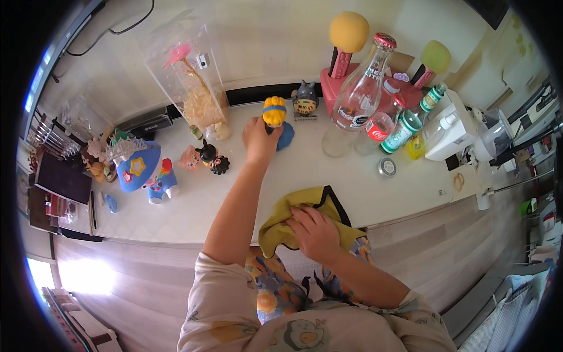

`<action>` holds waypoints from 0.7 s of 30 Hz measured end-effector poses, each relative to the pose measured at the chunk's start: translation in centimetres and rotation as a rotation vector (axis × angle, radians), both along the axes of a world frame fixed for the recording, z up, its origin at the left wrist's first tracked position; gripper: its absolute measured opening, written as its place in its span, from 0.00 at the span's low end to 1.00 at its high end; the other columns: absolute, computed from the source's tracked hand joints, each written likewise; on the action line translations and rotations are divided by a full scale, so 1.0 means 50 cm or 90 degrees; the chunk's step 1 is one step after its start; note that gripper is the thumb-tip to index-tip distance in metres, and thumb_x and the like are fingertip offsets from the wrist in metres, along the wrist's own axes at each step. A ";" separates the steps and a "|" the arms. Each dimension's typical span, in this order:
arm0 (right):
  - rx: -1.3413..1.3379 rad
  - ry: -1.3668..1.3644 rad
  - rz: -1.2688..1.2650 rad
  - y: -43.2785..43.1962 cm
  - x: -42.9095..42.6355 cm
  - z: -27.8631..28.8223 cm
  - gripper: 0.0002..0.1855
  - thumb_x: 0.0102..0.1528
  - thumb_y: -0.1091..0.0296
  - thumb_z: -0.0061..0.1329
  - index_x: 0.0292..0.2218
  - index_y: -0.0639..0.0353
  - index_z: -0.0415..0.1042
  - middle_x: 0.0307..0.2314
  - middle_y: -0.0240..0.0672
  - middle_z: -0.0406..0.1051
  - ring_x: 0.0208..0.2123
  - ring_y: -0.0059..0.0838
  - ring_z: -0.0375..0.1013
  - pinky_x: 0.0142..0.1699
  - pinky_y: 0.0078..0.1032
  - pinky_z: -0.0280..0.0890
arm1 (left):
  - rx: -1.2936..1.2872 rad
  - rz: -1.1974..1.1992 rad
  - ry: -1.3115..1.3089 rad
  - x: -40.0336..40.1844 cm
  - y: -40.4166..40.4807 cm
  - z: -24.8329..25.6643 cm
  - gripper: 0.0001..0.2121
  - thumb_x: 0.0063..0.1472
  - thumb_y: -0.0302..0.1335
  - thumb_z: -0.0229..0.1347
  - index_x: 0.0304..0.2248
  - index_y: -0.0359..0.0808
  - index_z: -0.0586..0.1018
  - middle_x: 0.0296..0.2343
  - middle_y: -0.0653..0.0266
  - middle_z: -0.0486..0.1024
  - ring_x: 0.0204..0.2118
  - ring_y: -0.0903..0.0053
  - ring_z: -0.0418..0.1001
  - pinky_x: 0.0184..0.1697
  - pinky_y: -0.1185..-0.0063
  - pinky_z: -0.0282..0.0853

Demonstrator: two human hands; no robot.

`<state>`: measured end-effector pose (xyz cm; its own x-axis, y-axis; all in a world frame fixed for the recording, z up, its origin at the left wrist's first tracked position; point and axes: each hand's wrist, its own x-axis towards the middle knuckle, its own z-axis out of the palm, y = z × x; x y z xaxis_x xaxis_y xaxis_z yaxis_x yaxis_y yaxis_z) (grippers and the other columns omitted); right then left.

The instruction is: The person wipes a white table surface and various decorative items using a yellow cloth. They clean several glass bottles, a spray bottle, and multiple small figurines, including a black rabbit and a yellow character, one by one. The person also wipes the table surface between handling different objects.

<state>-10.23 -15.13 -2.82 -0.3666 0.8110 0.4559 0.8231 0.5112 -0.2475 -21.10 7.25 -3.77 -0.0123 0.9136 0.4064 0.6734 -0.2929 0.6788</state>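
Note:
My left hand grips a princess figurine with yellow hair, a blue hairband and a blue skirt, near the back of the white table. My fingers hide its middle. At the table's front edge, my right hand rests with bent fingers on a crumpled yellow-green cloth with black trim, part of which hangs over the edge. A grey Totoro figurine stands just right of the princess. Left of my left forearm are a small black-haired figurine and a pink figurine.
At the right stand a large glass Coca-Cola bottle, a smaller one, a green bottle and a round tin. A clear box with a pink flower stands back left. A blue-hatted doll is at the left.

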 end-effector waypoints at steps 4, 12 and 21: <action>-0.035 0.277 -0.017 0.005 0.014 0.021 0.12 0.41 0.73 0.47 0.31 0.61 0.66 0.28 0.35 0.66 0.27 0.34 0.64 0.32 0.32 0.59 | 0.012 -0.069 -0.069 -0.025 -0.142 0.031 0.15 0.44 0.30 0.57 0.32 0.33 0.72 0.32 0.58 0.67 0.37 0.61 0.62 0.41 0.70 0.58; -0.385 1.364 0.223 0.063 0.131 0.086 0.28 0.55 0.48 0.30 0.51 0.57 0.54 0.46 0.39 0.59 0.47 0.38 0.59 0.51 0.36 0.55 | -0.089 -0.073 -0.125 -0.032 -0.383 0.071 0.18 0.42 0.24 0.58 0.35 0.32 0.68 0.30 0.56 0.67 0.37 0.61 0.63 0.40 0.73 0.60; -0.110 0.526 0.059 0.064 0.016 0.055 0.14 0.50 0.64 0.42 0.39 0.59 0.63 0.32 0.36 0.64 0.36 0.34 0.64 0.42 0.28 0.60 | 0.031 -0.058 0.133 -0.003 -0.417 0.012 0.20 0.43 0.28 0.54 0.39 0.36 0.67 0.33 0.60 0.65 0.42 0.63 0.61 0.52 0.64 0.43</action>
<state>-9.43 -11.95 -0.07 -0.0383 0.8770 0.4789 0.3009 0.4671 -0.8314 -21.26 -13.59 -3.17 0.1588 0.8865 0.4346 0.7666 -0.3882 0.5116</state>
